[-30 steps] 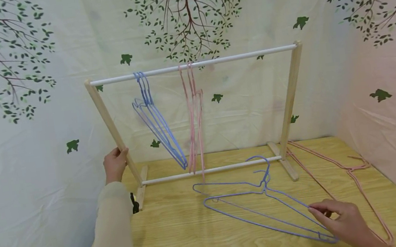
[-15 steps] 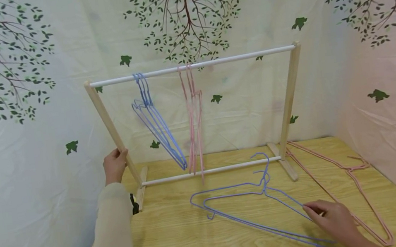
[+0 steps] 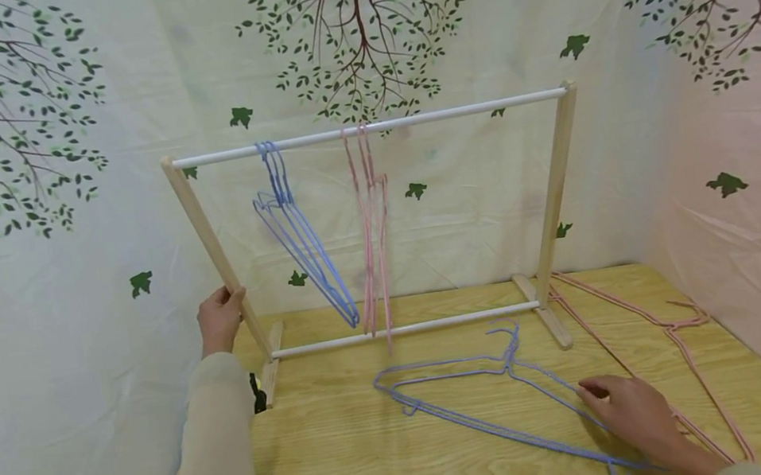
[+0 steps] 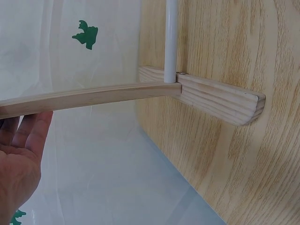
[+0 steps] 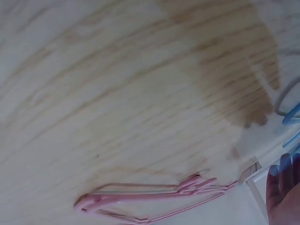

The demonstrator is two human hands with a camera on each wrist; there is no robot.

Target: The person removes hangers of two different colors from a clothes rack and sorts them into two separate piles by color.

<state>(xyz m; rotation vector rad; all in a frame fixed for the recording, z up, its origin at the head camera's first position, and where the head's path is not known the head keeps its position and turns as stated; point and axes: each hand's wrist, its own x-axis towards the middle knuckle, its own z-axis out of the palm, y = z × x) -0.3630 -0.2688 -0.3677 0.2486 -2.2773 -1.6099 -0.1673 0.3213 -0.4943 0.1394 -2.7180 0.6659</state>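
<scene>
A wooden clothes rack with a white top bar stands upright on the table. My left hand grips its left post low down; in the left wrist view the fingers reach behind that post. My right hand pinches the right shoulder of a blue clothes hanger, which lies almost flat over a second blue hanger. Both hooks point toward the rack's right foot. On the bar hang several blue hangers and, right of them, several pink hangers.
Pink hangers lie on the table at the right, partly behind my right forearm. A white lower bar joins the rack's feet. Beside the left foot is a small black object. Tree-printed sheeting surrounds the table.
The upper blue hanger has come down toward the lower one, its hook sinking below the lower bar. My right hand has shifted slightly left and away from me; the left stays on the post.
</scene>
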